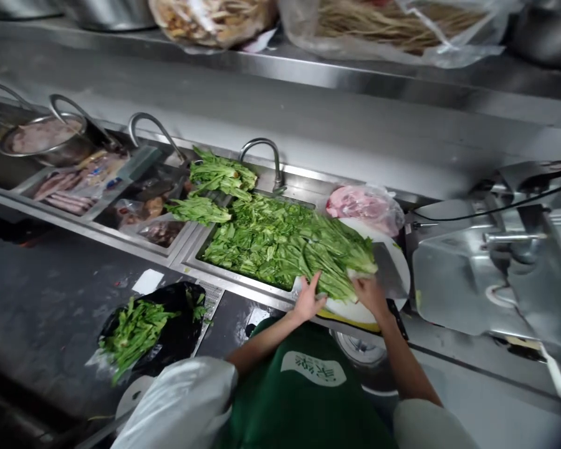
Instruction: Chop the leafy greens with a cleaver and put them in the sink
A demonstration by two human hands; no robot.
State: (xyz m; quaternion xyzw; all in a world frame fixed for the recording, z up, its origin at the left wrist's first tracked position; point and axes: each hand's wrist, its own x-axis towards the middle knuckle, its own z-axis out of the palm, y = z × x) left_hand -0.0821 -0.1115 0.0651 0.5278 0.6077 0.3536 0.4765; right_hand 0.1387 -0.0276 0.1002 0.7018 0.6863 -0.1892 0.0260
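A big heap of green leafy vegetables (280, 240) fills the steel sink (201, 265) and spills onto a round white cutting board (397, 249). My left hand (307, 300) lies with spread fingers on the stalk ends at the board's near edge. My right hand (370, 294) is closed round the handle of a cleaver (389, 269), whose blade rests on the board beside the greens.
A black bag (177, 330) with green trimmings lies on the floor at the left. Trays of meat (75, 184) and a pot (42, 137) fill the sinks at the left. Bagged raw meat (364, 206) sits behind the board. A steel slicing machine (495, 268) stands at the right.
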